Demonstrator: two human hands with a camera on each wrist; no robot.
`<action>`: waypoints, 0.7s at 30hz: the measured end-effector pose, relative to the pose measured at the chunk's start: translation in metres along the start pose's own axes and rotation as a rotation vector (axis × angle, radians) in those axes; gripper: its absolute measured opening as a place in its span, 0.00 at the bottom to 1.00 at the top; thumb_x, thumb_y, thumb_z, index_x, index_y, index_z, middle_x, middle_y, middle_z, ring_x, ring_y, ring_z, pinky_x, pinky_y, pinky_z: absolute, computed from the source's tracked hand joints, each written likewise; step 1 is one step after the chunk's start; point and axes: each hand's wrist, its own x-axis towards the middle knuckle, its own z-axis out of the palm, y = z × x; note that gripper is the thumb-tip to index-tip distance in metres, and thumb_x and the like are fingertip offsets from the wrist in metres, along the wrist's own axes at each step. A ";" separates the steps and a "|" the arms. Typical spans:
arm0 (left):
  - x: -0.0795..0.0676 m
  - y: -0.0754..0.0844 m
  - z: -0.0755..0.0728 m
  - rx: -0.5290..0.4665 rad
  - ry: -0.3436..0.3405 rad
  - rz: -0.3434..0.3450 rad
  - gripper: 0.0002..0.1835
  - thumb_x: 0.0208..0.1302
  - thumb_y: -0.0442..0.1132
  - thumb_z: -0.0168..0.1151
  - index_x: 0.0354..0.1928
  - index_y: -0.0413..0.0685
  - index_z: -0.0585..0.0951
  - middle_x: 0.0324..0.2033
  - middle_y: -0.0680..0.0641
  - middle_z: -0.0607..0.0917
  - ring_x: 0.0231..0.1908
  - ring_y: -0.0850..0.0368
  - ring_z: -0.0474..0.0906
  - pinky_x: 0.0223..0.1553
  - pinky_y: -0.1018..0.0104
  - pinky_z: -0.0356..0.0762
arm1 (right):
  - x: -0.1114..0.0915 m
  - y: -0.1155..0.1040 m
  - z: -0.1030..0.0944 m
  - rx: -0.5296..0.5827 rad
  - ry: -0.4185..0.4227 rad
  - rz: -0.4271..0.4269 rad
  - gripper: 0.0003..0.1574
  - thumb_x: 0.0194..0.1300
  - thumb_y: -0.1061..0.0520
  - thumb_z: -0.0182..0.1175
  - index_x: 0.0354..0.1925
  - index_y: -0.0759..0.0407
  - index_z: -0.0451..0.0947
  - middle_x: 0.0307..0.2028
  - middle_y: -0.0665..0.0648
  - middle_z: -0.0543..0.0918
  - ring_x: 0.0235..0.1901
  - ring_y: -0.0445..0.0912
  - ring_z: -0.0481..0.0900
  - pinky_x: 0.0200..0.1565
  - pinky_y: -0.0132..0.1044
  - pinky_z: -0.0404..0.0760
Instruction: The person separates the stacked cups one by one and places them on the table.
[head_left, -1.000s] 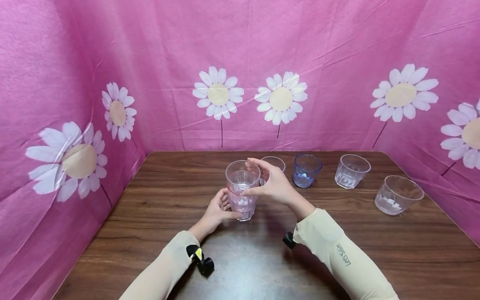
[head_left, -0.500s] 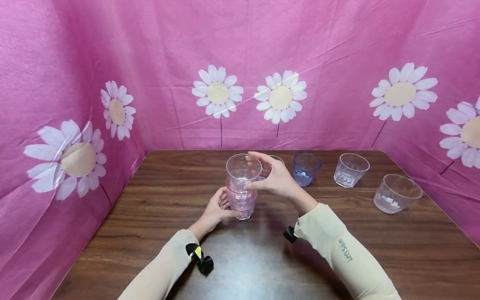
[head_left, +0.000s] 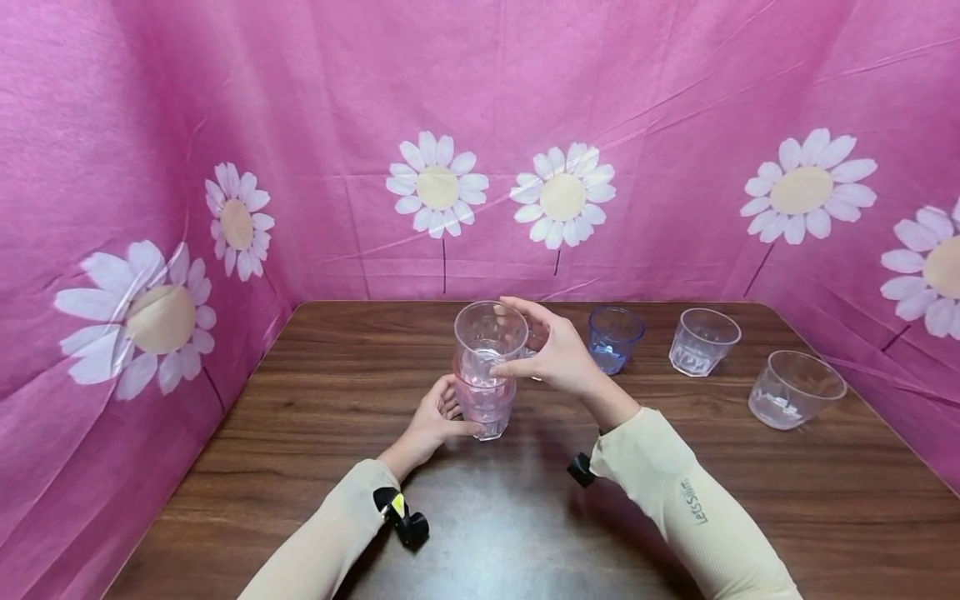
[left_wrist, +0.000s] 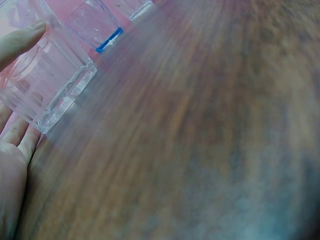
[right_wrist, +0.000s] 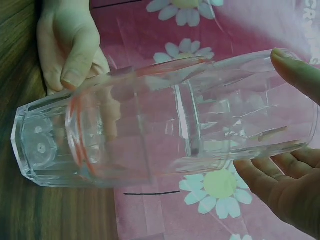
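Observation:
A stack of plastic tumblers stands upright at mid-table. My left hand (head_left: 429,427) holds it low down, thumb in front and fingers behind. At the bottom is a clear tumbler (head_left: 491,428), its thick base on the table in the left wrist view. A pink tumbler (head_left: 480,395) sits nested in that one. The topmost clear tumbler (head_left: 480,332) is gripped near its rim by my right hand (head_left: 564,357), thumb on the near side, fingers on the far side. Its base is still inside the pink tumbler (right_wrist: 165,120) in the right wrist view.
Right of the stack stand a blue tumbler (head_left: 613,340), a clear tumbler (head_left: 703,343) and another clear tumbler (head_left: 795,392). One more clear tumbler is mostly hidden behind my right hand. A pink curtain (head_left: 330,250) with daisies encloses the wooden table (head_left: 300,467).
My right hand has moved up and slightly right, raising the top clear tumbler partway out of the pink one. The left hand and lower tumblers have stayed in place.

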 end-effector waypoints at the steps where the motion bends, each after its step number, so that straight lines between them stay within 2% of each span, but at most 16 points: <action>1: 0.000 0.000 0.000 0.000 -0.001 0.000 0.41 0.41 0.18 0.72 0.61 0.30 0.66 0.57 0.35 0.79 0.54 0.55 0.77 0.66 0.51 0.67 | 0.000 -0.001 -0.001 0.001 0.004 -0.006 0.55 0.40 0.75 0.76 0.68 0.68 0.66 0.60 0.67 0.77 0.59 0.57 0.76 0.57 0.44 0.79; 8: 0.000 -0.001 0.000 0.001 0.004 -0.005 0.40 0.41 0.17 0.70 0.60 0.30 0.66 0.57 0.34 0.79 0.54 0.55 0.77 0.66 0.50 0.68 | -0.003 -0.008 -0.003 0.033 0.028 -0.037 0.56 0.40 0.77 0.75 0.68 0.70 0.65 0.60 0.67 0.77 0.59 0.57 0.76 0.58 0.43 0.79; 16: -0.001 0.000 -0.001 -0.001 -0.006 0.002 0.39 0.42 0.19 0.72 0.59 0.32 0.67 0.56 0.36 0.80 0.55 0.54 0.76 0.66 0.50 0.67 | -0.006 -0.013 -0.010 -0.013 0.069 -0.019 0.56 0.40 0.73 0.78 0.68 0.65 0.68 0.59 0.62 0.79 0.57 0.51 0.77 0.54 0.38 0.80; 21: -0.001 -0.001 -0.001 -0.008 -0.011 0.001 0.39 0.42 0.19 0.73 0.59 0.34 0.67 0.55 0.37 0.80 0.55 0.54 0.76 0.66 0.51 0.67 | -0.007 -0.018 -0.015 0.072 0.087 -0.042 0.56 0.38 0.79 0.75 0.67 0.69 0.67 0.59 0.66 0.78 0.58 0.54 0.77 0.57 0.39 0.79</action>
